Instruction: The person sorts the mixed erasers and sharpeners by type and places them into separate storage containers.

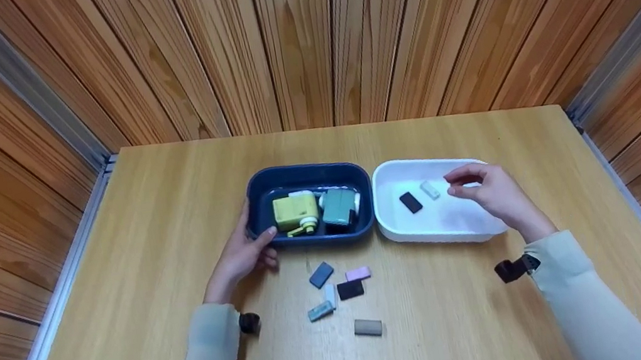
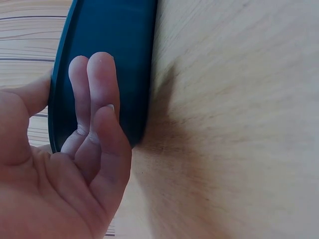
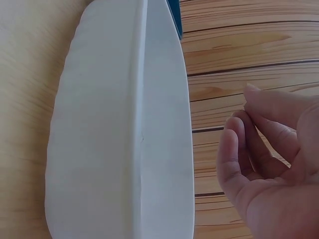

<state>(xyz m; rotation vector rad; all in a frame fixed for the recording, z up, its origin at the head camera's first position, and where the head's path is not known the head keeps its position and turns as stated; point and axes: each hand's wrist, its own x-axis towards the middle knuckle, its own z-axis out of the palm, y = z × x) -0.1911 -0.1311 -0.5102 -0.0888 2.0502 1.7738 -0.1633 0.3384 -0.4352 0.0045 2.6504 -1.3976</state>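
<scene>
We see a wooden table (image 1: 181, 182) reaching beneath both sets of fingers. The white bin (image 1: 436, 234) lies below the fingers of the right hand (image 1: 494, 192); we find that thumb and forefinger bent toward each other, a gap between them, nothing visible in it. The dark blue bin (image 1: 323, 241) is gripped at its near left corner by the left hand (image 1: 242, 250): we see the thumb over the rim, the other fingers outside against the wall.

Right of that thumb, inside the dark blue bin, we make out a yellow pump bottle (image 1: 294, 210) and a teal container (image 1: 337, 205).

Nearer to us than the left fingers, and to their right, lie a grey block (image 1: 368, 327), black block (image 1: 350, 290), slate-blue block (image 1: 321, 274), teal block (image 1: 320, 311), pink block (image 1: 358, 274) and pale blue block (image 1: 329, 296). Just left of the right fingertips, in the white bin, we see a pale block (image 1: 429, 190), with a dark block (image 1: 410, 202) beyond it.
</scene>
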